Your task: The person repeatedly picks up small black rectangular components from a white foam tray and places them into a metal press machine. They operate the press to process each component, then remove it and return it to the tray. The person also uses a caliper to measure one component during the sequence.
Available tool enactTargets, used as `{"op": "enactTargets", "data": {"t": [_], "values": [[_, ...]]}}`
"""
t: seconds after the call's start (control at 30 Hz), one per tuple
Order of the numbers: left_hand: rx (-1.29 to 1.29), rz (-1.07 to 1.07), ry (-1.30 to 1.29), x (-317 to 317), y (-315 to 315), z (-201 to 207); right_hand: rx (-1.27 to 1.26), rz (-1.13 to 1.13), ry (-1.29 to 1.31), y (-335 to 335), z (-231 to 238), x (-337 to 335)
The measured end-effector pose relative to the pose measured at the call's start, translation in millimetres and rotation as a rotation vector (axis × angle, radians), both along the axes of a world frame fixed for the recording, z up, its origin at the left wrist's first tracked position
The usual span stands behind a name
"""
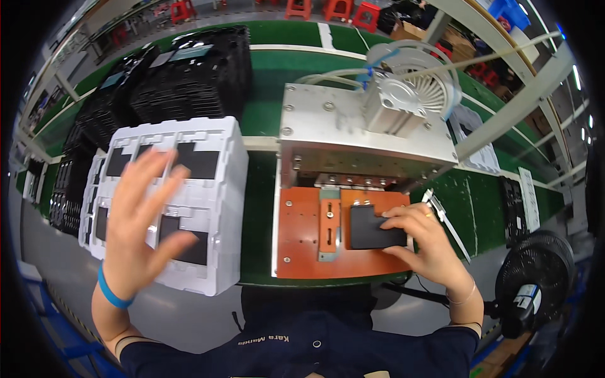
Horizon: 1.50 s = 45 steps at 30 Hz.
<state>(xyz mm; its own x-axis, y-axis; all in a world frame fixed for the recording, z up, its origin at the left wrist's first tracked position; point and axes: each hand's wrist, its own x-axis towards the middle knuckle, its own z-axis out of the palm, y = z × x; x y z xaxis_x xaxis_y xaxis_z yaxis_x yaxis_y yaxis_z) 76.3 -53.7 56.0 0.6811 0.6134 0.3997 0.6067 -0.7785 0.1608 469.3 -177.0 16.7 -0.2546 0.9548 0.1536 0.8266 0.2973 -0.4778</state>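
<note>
My left hand (140, 220), a blue band at its wrist, hovers with fingers spread over a white moulded tray (228, 252). Flat black pieces (200, 165) lie in the tray's pockets, some partly hidden by the hand. On the orange base plate (297, 242) of a metal press (334, 116) rests a flat black rectangular piece (370, 232) with a notched upper edge. My right hand (423, 238) grips that piece at its right side, fingertips on top and thumb at the lower corner. Left of the piece stands an orange stop block (329, 220).
Tall stacks of black trays (201, 75) stand behind the white tray. A caliper (450, 227) lies right of the press. A black fan (534, 277) is at the lower right. A slanted frame post (517, 104) and an air hose (485, 60) cross the upper right.
</note>
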Motion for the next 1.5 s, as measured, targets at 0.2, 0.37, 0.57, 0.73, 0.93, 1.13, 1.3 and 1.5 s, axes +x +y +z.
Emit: {"op": "enactTargets", "data": {"t": [0.2,0.37,0.57,0.73,0.93,1.13,1.3,1.5], "values": [[-0.136,-0.538,0.265,95,-22,-29,-0.030,0.117,0.140,21,-26,-6],[-0.109,-0.678,0.345,134,-22,-66,0.224,0.063,0.066,41,-52,-17],[-0.125,-0.689,0.426,136,-24,-72,0.336,0.078,-0.129,39,-63,-30],[-0.131,-0.679,0.454,137,-25,-73,0.359,0.005,-0.167,41,-67,-34],[-0.118,-0.658,0.463,136,-26,-71,0.356,0.010,-0.151,40,-65,-31],[-0.147,-0.673,0.462,139,-22,-70,0.334,-0.035,-0.129,42,-62,-29],[-0.204,-0.669,0.441,136,-21,-69,0.236,-0.124,0.098,11,-54,-20],[-0.278,-0.668,0.386,138,-16,-69,0.174,-0.037,0.059,0,-57,-14]]}}
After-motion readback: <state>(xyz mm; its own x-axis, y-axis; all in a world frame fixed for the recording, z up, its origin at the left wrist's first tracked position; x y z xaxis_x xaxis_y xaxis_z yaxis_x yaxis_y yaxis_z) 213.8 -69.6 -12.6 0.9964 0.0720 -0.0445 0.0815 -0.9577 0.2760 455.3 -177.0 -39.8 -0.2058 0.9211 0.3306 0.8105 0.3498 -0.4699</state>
